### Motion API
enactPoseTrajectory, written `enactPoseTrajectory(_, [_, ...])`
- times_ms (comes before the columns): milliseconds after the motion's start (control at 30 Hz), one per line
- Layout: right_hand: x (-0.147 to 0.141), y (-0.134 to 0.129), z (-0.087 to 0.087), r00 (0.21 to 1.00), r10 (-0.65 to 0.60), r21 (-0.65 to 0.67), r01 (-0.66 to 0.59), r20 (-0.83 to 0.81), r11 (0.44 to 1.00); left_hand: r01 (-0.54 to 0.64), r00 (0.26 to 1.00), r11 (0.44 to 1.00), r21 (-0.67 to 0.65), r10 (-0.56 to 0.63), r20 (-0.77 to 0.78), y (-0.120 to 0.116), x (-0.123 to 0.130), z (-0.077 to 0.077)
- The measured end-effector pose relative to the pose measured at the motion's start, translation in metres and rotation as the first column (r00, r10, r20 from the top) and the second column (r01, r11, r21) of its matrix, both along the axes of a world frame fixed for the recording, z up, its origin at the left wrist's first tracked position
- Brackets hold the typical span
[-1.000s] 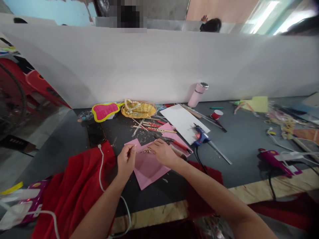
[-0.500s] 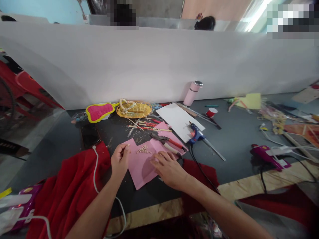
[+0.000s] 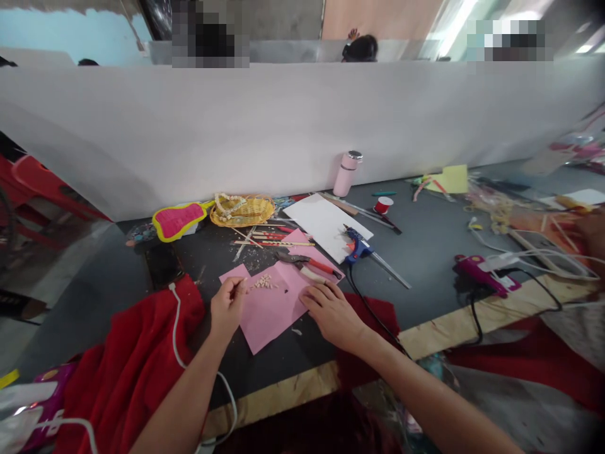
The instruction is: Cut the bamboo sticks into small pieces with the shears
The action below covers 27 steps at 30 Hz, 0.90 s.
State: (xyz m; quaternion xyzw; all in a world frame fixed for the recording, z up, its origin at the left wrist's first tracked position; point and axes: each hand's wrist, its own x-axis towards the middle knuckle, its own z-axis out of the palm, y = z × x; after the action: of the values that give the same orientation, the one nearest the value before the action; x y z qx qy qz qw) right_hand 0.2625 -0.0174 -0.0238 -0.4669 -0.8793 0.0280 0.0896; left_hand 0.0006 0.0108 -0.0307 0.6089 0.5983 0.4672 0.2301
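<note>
Pink paper [image 3: 265, 321] lies on the dark table, with several small pale pieces [image 3: 265, 282] heaped on it and one dark speck nearby. At the paper's left side my left hand [image 3: 228, 306] is pinched closed; a tiny pale bit shows at its fingertips, too small to name. My right hand [image 3: 333, 312] rests palm down with its fingers spread at the paper's right edge, holding nothing. Just beyond it lie red-handled pliers [image 3: 319, 267]. A blue glue gun [image 3: 358, 246] is on the white sheet's [image 3: 326, 221] right edge.
Behind are a wicker basket [image 3: 255, 211], thin sticks [image 3: 274, 241], a pink bottle [image 3: 346, 173] and a red spool [image 3: 383, 205]. Red cloth [image 3: 142, 340] with a white cable and a phone [image 3: 163, 265] lie left. A purple device [image 3: 489, 275] with cords sits right.
My right hand has slid right across the paper, uncovering a dark speck. My left hand keeps its pinch beside the pale pieces. The whole view has shifted a little to the right.
</note>
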Motion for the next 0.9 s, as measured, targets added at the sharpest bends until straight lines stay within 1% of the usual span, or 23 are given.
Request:
enactPoseTrajectory(133, [-0.003,0.000,-0.002,1.000,-0.001,0.003,0.001,0.005,1.000,-0.024,1.000,1.000,-0.007,0.024,-0.005,-0.002,-0.001,0.009])
enactPoseTrajectory(233, [-0.008,-0.001,-0.002,1.000,-0.001,0.002,0.001,0.019,1.000,-0.043,0.999,0.998,0.038,0.042,0.013,-0.004,-0.001,0.019])
enactPoseTrajectory(367, [-0.020,0.003,0.000,1.000,0.000,-0.001,0.000,0.032,1.000,-0.036,0.999,0.996,0.084,0.035,0.008,-0.008,-0.003,0.032])
enactPoseTrajectory(467, [-0.024,0.009,0.002,0.999,0.021,0.003,-0.021,0.035,1.000,-0.029,0.999,0.996,0.079,0.030,-0.014,-0.014,-0.009,0.036])
enactPoseTrajectory(600, [-0.016,0.007,0.005,0.995,0.098,-0.006,-0.098,-0.004,0.995,-0.035,0.997,0.999,0.024,0.036,-0.063,-0.024,-0.023,0.033])
enactPoseTrajectory(733, [-0.006,-0.012,0.004,0.976,0.169,-0.008,-0.171,-0.136,0.985,-0.054,0.996,0.998,-0.023,0.053,-0.067,-0.034,-0.036,0.024])
enactPoseTrajectory(833, [-0.006,-0.025,0.006,0.935,0.292,0.006,-0.297,-0.201,0.955,-0.049,0.999,0.998,-0.048,0.048,-0.014,-0.036,-0.040,0.018])
enactPoseTrajectory(900, [-0.010,-0.027,0.010,0.899,0.375,0.035,-0.377,-0.227,0.925,-0.031,0.999,0.998,-0.048,0.032,0.029,-0.033,-0.039,0.017])
